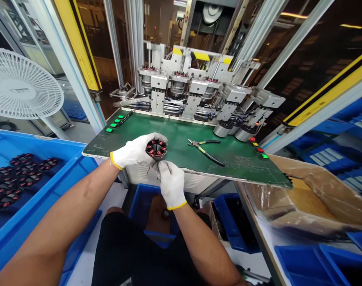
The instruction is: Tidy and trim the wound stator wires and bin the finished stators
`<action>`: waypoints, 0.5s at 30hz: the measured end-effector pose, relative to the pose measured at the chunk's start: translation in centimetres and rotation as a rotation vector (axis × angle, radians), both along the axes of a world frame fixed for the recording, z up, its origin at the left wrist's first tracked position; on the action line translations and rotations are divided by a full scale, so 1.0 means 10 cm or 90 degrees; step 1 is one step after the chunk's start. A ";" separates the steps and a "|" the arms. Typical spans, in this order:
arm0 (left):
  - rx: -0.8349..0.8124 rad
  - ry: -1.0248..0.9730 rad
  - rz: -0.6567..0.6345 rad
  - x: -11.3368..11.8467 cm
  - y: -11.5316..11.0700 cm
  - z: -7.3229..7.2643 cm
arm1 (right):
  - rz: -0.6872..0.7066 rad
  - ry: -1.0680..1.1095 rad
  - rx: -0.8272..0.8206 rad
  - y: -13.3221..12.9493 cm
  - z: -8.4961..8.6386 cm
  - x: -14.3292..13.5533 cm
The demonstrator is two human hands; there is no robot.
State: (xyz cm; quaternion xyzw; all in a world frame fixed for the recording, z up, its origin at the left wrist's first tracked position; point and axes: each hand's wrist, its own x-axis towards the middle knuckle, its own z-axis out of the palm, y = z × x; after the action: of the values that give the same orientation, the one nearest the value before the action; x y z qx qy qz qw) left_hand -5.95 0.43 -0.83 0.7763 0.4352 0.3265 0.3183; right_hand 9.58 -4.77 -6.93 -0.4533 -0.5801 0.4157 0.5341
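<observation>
A round motor stator (157, 149), with a black core and copper windings, is in my left hand (136, 150). The gloved fingers wrap round its side, and its open face is turned up towards me. My right hand (172, 180), gloved too, pinches at the stator's lower rim, where thin lead wires (148, 171) come out and hang down. Its fingertips are partly hidden, but they seem closed on a wire. To the right on the green work surface (181, 131) lie diagonal cutters (206, 150) with spread green-and-black handles.
Behind the work surface stands a machine (189, 87) with several clamp stations and stators in it. Green buttons (115, 124) sit at left. A blue bin (76, 149) of stators is at left, near a white fan (22, 87). A cardboard box (312, 178) stands at right.
</observation>
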 end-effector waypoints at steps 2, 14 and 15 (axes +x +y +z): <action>-0.020 -0.004 -0.007 -0.02 0.03 0.00 | -0.055 -0.102 0.092 -0.01 -0.02 -0.01; -0.018 -0.113 0.329 0.12 -0.52 0.00 | -0.019 -0.132 0.199 0.12 0.51 0.69; -0.007 -0.063 0.383 0.19 -0.53 -0.01 | 0.027 -0.152 0.220 0.24 0.56 0.66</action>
State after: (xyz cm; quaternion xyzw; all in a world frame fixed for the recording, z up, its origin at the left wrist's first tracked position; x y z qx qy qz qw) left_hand -4.03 -4.83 -0.90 0.5941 0.6314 0.4407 0.2326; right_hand 16.19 -2.36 -1.37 -0.3889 -0.7111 0.2648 0.5225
